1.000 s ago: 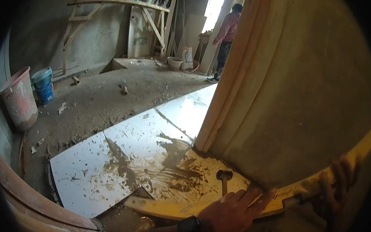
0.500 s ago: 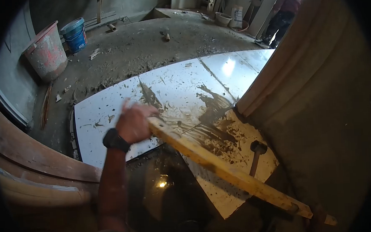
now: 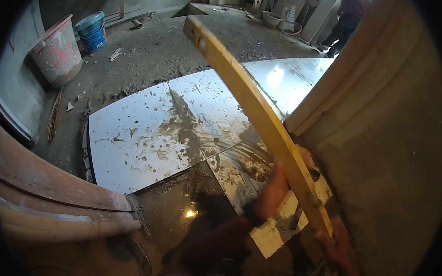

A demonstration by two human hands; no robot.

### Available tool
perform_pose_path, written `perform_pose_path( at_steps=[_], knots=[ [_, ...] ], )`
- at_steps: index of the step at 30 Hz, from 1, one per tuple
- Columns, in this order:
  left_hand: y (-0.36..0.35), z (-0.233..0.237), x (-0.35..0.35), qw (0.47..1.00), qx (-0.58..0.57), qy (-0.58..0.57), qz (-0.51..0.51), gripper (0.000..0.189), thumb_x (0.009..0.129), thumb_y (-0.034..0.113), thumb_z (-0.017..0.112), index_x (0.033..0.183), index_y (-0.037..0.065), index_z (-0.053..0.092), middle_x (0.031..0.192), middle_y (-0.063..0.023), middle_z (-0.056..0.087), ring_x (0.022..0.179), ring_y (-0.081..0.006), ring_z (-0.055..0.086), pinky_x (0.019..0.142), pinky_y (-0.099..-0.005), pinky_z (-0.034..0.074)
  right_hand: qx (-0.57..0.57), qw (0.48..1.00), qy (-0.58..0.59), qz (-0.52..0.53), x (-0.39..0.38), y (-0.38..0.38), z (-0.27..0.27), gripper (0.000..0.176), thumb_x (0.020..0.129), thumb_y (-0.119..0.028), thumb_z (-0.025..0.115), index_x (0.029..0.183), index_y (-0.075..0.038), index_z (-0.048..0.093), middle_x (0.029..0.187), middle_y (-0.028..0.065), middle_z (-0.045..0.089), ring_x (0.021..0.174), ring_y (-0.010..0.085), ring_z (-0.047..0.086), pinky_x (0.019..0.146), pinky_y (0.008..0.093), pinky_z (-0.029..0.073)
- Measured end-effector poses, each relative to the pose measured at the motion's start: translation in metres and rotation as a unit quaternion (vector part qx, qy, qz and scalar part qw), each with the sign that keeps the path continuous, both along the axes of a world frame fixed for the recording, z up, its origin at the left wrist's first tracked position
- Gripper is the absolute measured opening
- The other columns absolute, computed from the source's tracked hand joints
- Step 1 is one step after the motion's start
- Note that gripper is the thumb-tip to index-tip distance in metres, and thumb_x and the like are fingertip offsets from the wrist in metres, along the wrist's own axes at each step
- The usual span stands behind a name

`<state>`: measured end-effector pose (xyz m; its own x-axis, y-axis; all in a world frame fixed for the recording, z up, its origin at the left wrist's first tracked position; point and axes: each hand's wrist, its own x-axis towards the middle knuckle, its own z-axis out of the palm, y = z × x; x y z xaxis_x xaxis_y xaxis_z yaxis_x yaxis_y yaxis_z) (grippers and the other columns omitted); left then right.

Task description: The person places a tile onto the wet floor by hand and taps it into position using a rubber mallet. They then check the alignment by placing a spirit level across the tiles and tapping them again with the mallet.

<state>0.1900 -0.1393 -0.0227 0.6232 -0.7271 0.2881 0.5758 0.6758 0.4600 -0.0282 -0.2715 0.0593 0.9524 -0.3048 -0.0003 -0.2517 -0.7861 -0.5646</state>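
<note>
A long yellow level (image 3: pixel 259 108), smeared with mortar, is tilted up from the lower right over white floor tiles (image 3: pixel 136 137). My left hand (image 3: pixel 276 190), with a dark band on its wrist, grips the level partway along its lower half. My right hand (image 3: pixel 337 239) holds its bottom end. Beneath and beside the level, a mortar-smeared tile (image 3: pixel 266 240) lies in the doorway. The mallet on that tile is mostly hidden behind my left hand and the level, and part of its handle (image 3: pixel 296 216) shows.
Wet mortar (image 3: pixel 170 215) lies left of the near tile. Wooden door frames (image 3: pixel 58 171) flank both sides. A pink bucket (image 3: pixel 59 54) and a blue bucket (image 3: pixel 91 32) stand at the back left. Another person (image 3: pixel 347 19) bends at the back right.
The level's far end has swung up and away from me. My left hand has moved from that end to the right and down along the level. The view has shifted slightly.
</note>
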Motion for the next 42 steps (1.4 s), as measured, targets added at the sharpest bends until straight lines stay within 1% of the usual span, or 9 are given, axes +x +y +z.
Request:
perform_pose_path(
  at_steps=[6,12,14,15,20,23,28,30,42],
  knots=[
    [-0.013,-0.062,-0.121,0.944,0.007,0.291,-0.155,0.098,0.093,0.08,0.024,0.155,0.004,0.028,0.156,-0.0109,0.039,0.143,-0.0243,0.036,0.119,-0.0398,0.026,0.103,0.985,-0.022,-0.136,0.129,0.053,-0.011,0.039,0.093,-0.036,0.069,0.094,0.002,0.063,0.078,0.009,0.061,0.072,0.0164,0.059,0.063,0.0342,0.046],
    [0.021,-0.126,-0.183,0.905,0.048,0.26,-0.333,0.097,0.092,0.081,0.029,0.156,0.008,0.028,0.152,-0.0082,0.044,0.139,-0.0248,0.043,0.116,-0.0442,0.031,0.172,0.981,-0.051,-0.076,0.235,0.039,-0.018,0.041,0.095,-0.037,0.067,0.095,0.004,0.066,0.072,0.0081,0.064,0.065,0.0144,0.059,0.059,0.0338,0.047],
    [0.037,-0.143,-0.187,0.736,0.368,0.306,-0.48,0.091,0.096,0.075,0.034,0.156,0.007,0.027,0.152,-0.0095,0.044,0.137,-0.0253,0.045,0.114,-0.0421,0.033,0.148,0.986,-0.057,-0.055,0.247,0.033,-0.037,0.041,0.095,-0.037,0.067,0.095,0.004,0.067,0.072,0.0084,0.064,0.064,0.0139,0.058,0.059,0.0342,0.047],
    [0.05,-0.151,-0.184,0.734,0.368,0.309,-0.48,0.091,0.096,0.075,0.034,0.156,0.007,0.027,0.152,-0.0095,0.044,0.137,-0.0253,0.045,0.114,-0.0421,0.033,0.128,0.989,-0.052,-0.054,0.248,0.034,-0.044,0.042,0.094,-0.038,0.068,0.096,0.004,0.068,0.075,0.0102,0.065,0.067,0.0168,0.061,0.062,0.0356,0.048],
    [0.138,-0.185,-0.141,0.898,0.409,0.057,-0.152,0.052,0.102,0.039,0.056,0.142,0.006,0.051,0.135,-0.0105,0.059,0.126,-0.0188,0.055,0.109,-0.0359,0.041,0.053,0.997,-0.011,-0.062,0.226,0.036,-0.118,0.045,0.091,-0.041,0.07,0.1,0.003,0.069,0.086,0.0167,0.066,0.078,0.0303,0.066,0.072,0.0407,0.049],
    [0.198,-0.121,-0.071,0.854,0.513,-0.069,0.053,0.044,0.098,0.026,0.066,0.135,0.005,0.056,0.131,-0.0088,0.062,0.121,-0.0173,0.058,0.107,-0.0355,0.045,0.025,0.997,0.034,-0.066,0.211,0.04,-0.163,0.049,0.09,-0.044,0.071,0.103,0.003,0.069,0.095,0.0205,0.064,0.088,0.0388,0.065,0.077,0.0446,0.05],
    [0.254,-0.066,0.015,0.75,0.613,-0.173,0.18,0.067,0.086,0.044,0.076,0.136,0.003,0.056,0.13,-0.0151,0.063,0.119,-0.0264,0.062,0.102,-0.0387,0.048,-0.062,0.993,0.077,-0.057,0.211,0.049,-0.213,0.049,0.091,-0.048,0.068,0.094,0.001,0.067,0.093,0.0185,0.059,0.089,0.0383,0.062,0.075,0.0493,0.048],
    [0.262,-0.046,0.039,0.607,0.663,-0.365,0.242,0.07,0.083,0.044,0.076,0.135,0.002,0.056,0.129,-0.019,0.063,0.118,-0.0344,0.062,0.1,-0.0422,0.049,-0.047,0.994,0.081,-0.055,0.217,0.059,-0.215,0.047,0.092,-0.047,0.066,0.091,0.0,0.065,0.091,0.0169,0.057,0.085,0.0371,0.061,0.074,0.0495,0.048],
    [0.265,-0.07,0.058,0.594,0.661,-0.459,0.014,0.075,0.084,0.054,0.072,0.137,0.003,0.055,0.13,-0.0215,0.062,0.118,-0.0375,0.061,0.099,-0.0432,0.05,-0.084,0.994,0.068,-0.027,0.226,0.068,-0.246,0.046,0.093,-0.043,0.065,0.102,0.002,0.066,0.096,0.0173,0.058,0.088,0.0383,0.061,0.077,0.0484,0.049]
  ],
)
